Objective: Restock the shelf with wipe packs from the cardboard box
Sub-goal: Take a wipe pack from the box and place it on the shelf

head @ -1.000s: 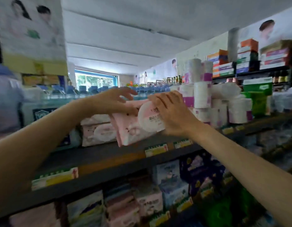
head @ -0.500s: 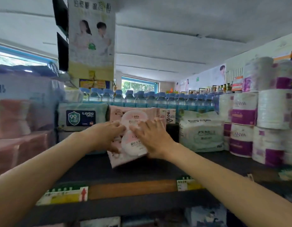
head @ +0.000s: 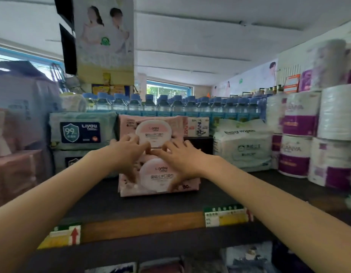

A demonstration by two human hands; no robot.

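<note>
A pink wipe pack (head: 161,180) with a round white lid stands upright on the dark shelf (head: 131,205), its face toward me. A second identical pink pack (head: 154,128) shows directly above and behind it. My left hand (head: 127,152) grips the front pack's upper left, fingers curled at its top edge and thumb down its face. My right hand (head: 180,157) holds the upper right the same way, thumb spread down beside the lid. The cardboard box is out of view.
Green-blue wipe packs (head: 82,131) are stacked to the left, white baby wipe packs (head: 243,146) to the right, then purple-banded paper rolls (head: 297,134). Blue-capped water bottles (head: 170,105) line the back. Price tags (head: 226,215) sit on the shelf's front rail.
The pack went from tilted in the air in front of the shelf to upright on the shelf, pushed back under the other pink pack. Both hands stayed on it.
</note>
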